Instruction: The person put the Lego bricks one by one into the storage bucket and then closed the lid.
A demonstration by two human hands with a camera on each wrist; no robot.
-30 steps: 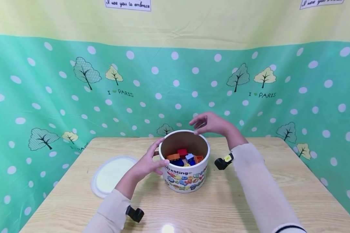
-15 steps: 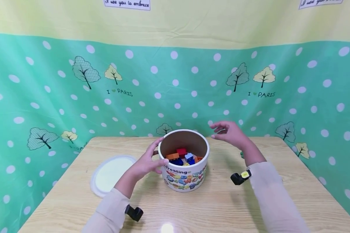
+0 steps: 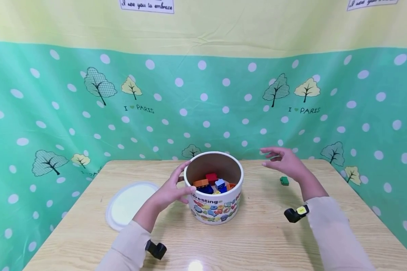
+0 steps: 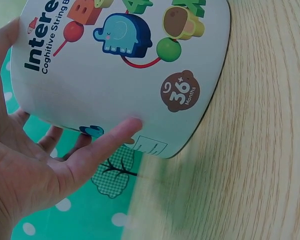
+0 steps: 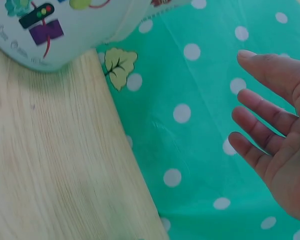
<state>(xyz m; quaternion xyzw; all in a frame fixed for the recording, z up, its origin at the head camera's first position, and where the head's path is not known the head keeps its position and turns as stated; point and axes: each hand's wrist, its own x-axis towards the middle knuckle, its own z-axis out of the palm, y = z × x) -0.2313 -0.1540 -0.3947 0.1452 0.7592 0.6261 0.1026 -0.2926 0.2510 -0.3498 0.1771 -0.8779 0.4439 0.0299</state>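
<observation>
A white round bucket (image 3: 214, 217) printed with colourful letters and "Interesting" stands upright, without its lid, in the middle of the table. Inside it lie toy building bricks: an orange brick (image 3: 200, 183), a red brick (image 3: 211, 177), a light-blue brick (image 3: 219, 183) and others partly hidden. My left hand (image 3: 169, 192) holds the bucket's left side, thumb at the front and fingers round the back. To the right of the bucket, my right hand (image 3: 286, 164) hovers with loosely bent fingers, holding nothing. A small green brick (image 3: 284, 181) lies on the table just below it.
The bucket's white round lid (image 3: 127, 207) lies flat on the wooden table (image 3: 244, 244), left of the bucket beside my left forearm. A green and yellow printed cloth (image 3: 203, 101) hangs behind the table and along both sides.
My right hand has moved from above the bucket's far rim to the right and slightly down. The green brick has come into view under it. My left hand stays on the bucket.
</observation>
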